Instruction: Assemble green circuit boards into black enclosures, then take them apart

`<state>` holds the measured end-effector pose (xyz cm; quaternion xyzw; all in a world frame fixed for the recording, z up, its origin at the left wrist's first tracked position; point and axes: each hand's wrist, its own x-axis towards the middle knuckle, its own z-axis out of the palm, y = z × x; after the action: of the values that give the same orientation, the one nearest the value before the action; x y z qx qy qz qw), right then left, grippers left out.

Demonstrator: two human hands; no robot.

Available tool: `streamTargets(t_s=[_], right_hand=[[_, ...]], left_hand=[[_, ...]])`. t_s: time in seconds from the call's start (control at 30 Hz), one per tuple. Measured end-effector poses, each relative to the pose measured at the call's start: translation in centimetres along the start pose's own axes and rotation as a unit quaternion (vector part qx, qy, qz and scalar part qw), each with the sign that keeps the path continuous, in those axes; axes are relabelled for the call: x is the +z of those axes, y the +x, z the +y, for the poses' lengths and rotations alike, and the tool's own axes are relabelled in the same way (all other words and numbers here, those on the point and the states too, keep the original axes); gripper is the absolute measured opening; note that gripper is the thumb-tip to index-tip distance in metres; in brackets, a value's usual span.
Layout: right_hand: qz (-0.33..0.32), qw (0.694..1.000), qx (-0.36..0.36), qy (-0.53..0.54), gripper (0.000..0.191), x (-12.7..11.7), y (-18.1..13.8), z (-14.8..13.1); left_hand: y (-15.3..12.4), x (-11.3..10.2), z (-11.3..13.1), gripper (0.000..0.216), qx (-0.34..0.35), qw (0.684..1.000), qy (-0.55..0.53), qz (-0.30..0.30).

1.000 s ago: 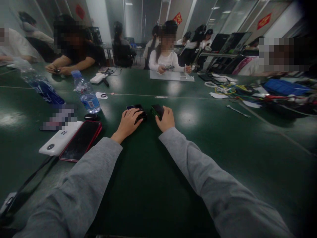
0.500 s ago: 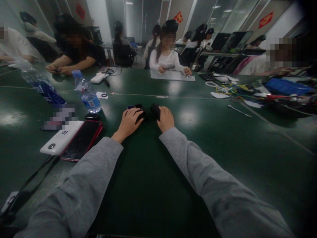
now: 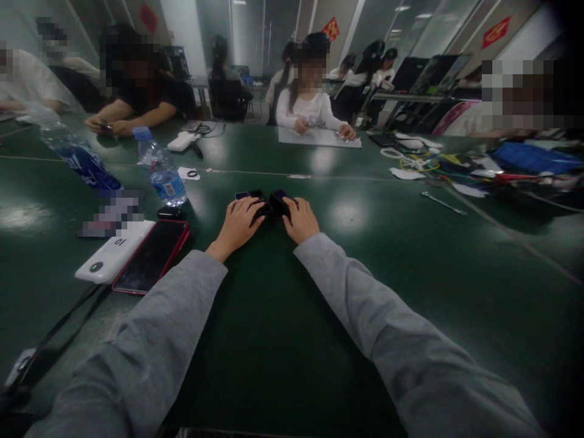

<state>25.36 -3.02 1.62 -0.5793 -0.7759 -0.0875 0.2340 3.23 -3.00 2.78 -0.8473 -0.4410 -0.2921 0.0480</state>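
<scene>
At twelve o'clock on the green table [image 3: 274, 340], our left hand [image 3: 237, 224] grips a small black box [image 3: 256, 205]. Our right hand [image 3: 298, 220] holds a second black piece [image 3: 277, 199] against it. We cannot tell whether they are joined.

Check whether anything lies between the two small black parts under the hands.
Nothing visible does. The left hand lies on the left black part, the right hand holds the right black part, and they sit side by side, so close I cannot tell whether they touch. The water bottle stands well aside.
</scene>
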Motion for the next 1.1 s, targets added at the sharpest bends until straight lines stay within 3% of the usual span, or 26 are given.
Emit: streamTargets(t_s=[0.2,0.43,0.77,0.97,1.1], right_hand=[[-0.009,0.998,0.054,-0.026,0.054,-0.5,0.1,0.0],[0.008,0.998,0.051,-0.033,0.056,-0.4,0.0,0.0],[0.024,0.984,0.176,-0.027,0.056,-0.4,0.2,0.8],[0.022,0.984,0.177,-0.004,0.058,-0.4,0.3,0.8],[0.019,0.984,0.177,0.006,0.057,-0.4,0.4,0.8]], left_hand=[[0.0,-0.1,0.1,0.038,0.0,1.0,0.006,0.002],[0.1,0.0,0.0,0.038,0.001,1.0,0.001,0.004],[0.1,0.2,-0.2,0.037,-0.004,0.999,-0.031,0.023],[0.2,1.2,-2.8,0.035,-0.161,0.965,-0.127,0.166],[0.1,2.5,-5.0,0.04,-0.25,0.932,-0.2,0.171]])
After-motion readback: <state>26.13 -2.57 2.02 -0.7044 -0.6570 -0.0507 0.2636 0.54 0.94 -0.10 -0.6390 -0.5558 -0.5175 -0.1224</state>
